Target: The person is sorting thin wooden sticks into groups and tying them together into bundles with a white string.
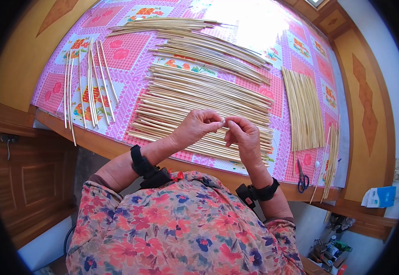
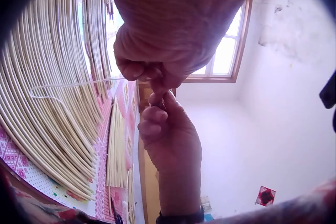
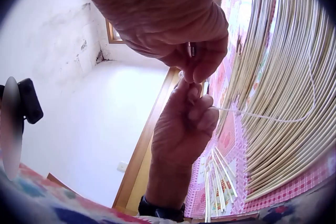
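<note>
"Head view: what's around the work?"
"Rows of sticks (image 1: 204, 91) across the desk (image 1: 99, 142). The left hand (image 1: 195, 127) and right hand (image 1: 244, 137) are in the way, covering some near sticks. A few loose sticks (image 1: 91, 87) lie at left, a flat bundle (image 1: 303, 110) at right, with scissors (image 1: 303, 178) on its near side."
"And the fingers?"
"Both hands narrow to a pinch, tips meeting on a white thread (image 2: 73, 84)."
"Textures?"
"The sticks are slim, straw-coloured and straight; the tablecloth (image 1: 121, 52) is printed in pink checks and flowers."
"Left wrist view?"
"The left hand blocks the upper middle, partly covering a window (image 2: 226, 50). Thin and pale, the thread runs left over the sticks and doubles back."
"Right wrist view?"
"The right hand hangs large on top, hiding some wall (image 3: 121, 119), white with stained patches. From the left hand's curled fingers, the thread curves right over the sticks."
</note>
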{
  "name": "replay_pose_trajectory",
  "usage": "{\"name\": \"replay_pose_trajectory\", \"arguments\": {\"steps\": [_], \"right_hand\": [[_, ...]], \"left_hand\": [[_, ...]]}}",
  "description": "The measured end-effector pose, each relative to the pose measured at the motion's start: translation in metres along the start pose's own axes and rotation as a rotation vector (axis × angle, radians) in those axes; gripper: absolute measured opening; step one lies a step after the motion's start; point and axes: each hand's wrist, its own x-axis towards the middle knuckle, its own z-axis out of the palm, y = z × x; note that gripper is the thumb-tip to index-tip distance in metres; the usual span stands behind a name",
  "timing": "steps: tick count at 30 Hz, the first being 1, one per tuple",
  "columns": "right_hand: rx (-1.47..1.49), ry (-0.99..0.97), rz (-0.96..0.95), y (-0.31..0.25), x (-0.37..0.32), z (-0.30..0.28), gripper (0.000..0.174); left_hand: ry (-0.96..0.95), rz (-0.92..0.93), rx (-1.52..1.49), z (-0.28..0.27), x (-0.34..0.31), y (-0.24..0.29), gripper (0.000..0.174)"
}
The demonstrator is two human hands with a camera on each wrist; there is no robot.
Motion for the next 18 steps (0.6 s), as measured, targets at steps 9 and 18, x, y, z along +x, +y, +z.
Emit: {"name": "replay_pose_trajectory", "arguments": {"steps": [9, 18], "right_hand": [[-0.019, -0.013, -0.011, 0.001, 0.002, -0.004, 0.018], [-0.024, -0.052, 0.057, -0.001, 0.003, -0.003, 0.016]], "left_hand": [[-0.006, 0.018, -0.004, 0.0, 0.001, -0.004, 0.012], [0.001, -0.037, -0.014, 0.003, -0.003, 0.008, 0.012]]}}
